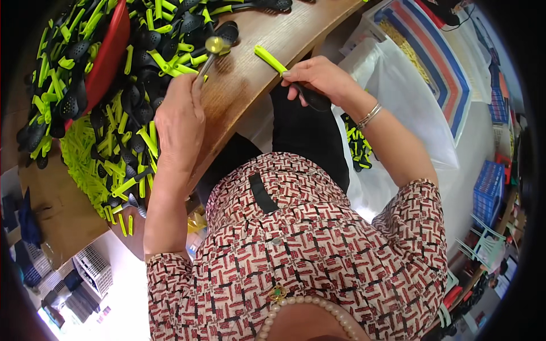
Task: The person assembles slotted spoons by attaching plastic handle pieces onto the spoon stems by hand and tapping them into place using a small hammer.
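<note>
In my right hand, a black spoon with a lime-green handle is pinched near where the handle meets the black part. Its dark bowl hangs below my fingers, over the table edge and my lap. My left hand is closed around a small hammer with a yellowish round head and a thin metal shaft. The hammer head is raised over the table, by a black spoon bowl. To the left of that hand lies a heap of black slotted spoons and green handles.
A red basin full of black and green utensils stands at far left. Loose green handles pile up beside it. The wooden table curves across the front. To my right, a white plastic-lined bag holds more utensils. Blue boxes stand farther right.
</note>
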